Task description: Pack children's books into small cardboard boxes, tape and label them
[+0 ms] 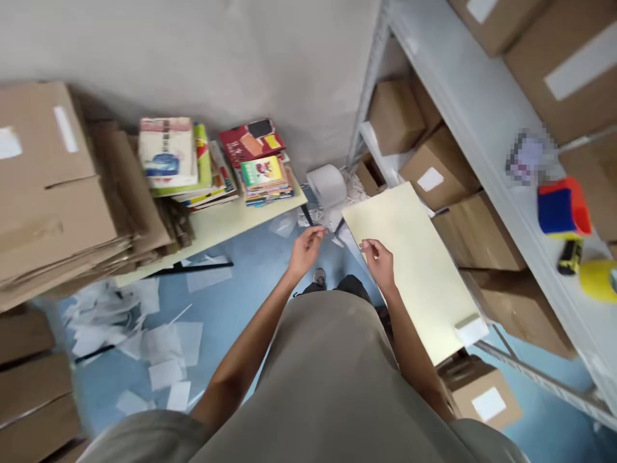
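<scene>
Both hands hang in front of the body in the head view, apart from each other, fingers loosely curled and not clenched. No object shows in the left hand [305, 249] or the right hand [379, 260], though its fingertips are too small to rule out something thin in the left.

What matters most here is the right counter [409, 257]: it lies on the right hand's side, its long axis slanting from far left to near right. That hand overlaps the counter's left edge from this angle — whether it touches, I cannot tell. The left hand is farther off, across a strip of blue floor [250, 257]. A small white object [471, 330] sits at the near right end of that counter, well apart from both hands.

Off to the left and far, the left counter [219, 222] carries a small book stack [264, 177] close to its right end, with a larger book pile [168, 157] farther left. For these the left hand is the nearer one — the stack lies beyond it, toward the wall [216, 51]. A white roll [328, 185] is at the far side, between the two counters.
</scene>
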{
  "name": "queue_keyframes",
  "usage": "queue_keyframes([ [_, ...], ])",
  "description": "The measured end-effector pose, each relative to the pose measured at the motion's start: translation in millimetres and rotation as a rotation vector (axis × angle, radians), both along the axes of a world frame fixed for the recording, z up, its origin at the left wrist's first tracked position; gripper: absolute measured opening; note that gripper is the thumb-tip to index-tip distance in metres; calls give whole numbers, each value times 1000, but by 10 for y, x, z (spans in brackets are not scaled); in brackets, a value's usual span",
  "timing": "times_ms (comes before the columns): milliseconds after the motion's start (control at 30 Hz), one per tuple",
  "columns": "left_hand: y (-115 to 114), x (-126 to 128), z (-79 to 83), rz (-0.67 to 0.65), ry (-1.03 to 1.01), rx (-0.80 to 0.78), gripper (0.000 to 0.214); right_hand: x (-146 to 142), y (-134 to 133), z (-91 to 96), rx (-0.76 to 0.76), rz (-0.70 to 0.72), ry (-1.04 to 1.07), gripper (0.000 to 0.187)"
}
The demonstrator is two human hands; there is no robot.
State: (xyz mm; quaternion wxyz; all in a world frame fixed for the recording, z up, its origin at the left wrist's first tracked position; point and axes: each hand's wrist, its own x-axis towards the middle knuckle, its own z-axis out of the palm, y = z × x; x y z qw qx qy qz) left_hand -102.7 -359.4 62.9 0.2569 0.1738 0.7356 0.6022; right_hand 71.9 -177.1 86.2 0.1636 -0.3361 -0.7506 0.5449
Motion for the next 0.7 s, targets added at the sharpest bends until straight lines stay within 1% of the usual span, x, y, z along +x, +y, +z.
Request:
queue_keyframes([
  [67,-200,-242,-30,98,-25,-15,51,-454,-45,15,-9,99,10,52],
  [133,-343,-443,-71,189,-44,-24,53,-859,-70,10,-23,191,6,52],
  [233,-471,-724,-124,298,-53,-31,56,-1412,-64,-56,-50,315,-13,55],
  [333,-555,-1040,-124,380,-53,-44,54,-1962,-27,-181,-78,418,-23,60],
  [433,-625,-1407,-64,450,-22,-82,48,-2557,28,-333,-109,505,-35,65],
  [533,-649,-1797,8,506,-13,-140,42,-3195,104,-501,-109,560,-37,67],
  [600,-625,-2044,31,547,-27,-156,40,-3620,170,-627,-105,584,-31,67],
  [700,-551,-2341,13,608,-47,-150,38,-4217,289,-826,-87,601,-38,65],
])
